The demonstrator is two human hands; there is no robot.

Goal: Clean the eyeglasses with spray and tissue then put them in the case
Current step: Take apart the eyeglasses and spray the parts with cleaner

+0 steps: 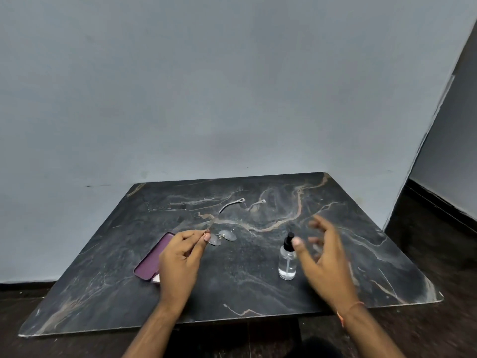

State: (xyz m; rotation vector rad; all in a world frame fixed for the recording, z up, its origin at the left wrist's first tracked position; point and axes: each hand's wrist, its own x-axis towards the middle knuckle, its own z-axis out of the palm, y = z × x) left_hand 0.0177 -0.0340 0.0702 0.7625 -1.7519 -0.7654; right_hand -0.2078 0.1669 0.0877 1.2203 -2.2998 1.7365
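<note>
The task looks barely begun. The left hand (pixel 180 257) pinches the eyeglasses (pixel 222 235) at one corner of the frame, lenses low over the dark marble table (pixel 258 285) and temples pointing away toward the wall. The right hand (pixel 322 254) is blurred and holds nothing, fingers spread — its thumb is just beside the black cap of the clear spray bottle (pixel 287 257), which stands upright and untouched. The purple case (pixel 152 259) lies open under the left hand, something pale showing at its near end — perhaps the tissue, though that cannot be told. Spraying, wiping and casing all appear left to do.
</note>
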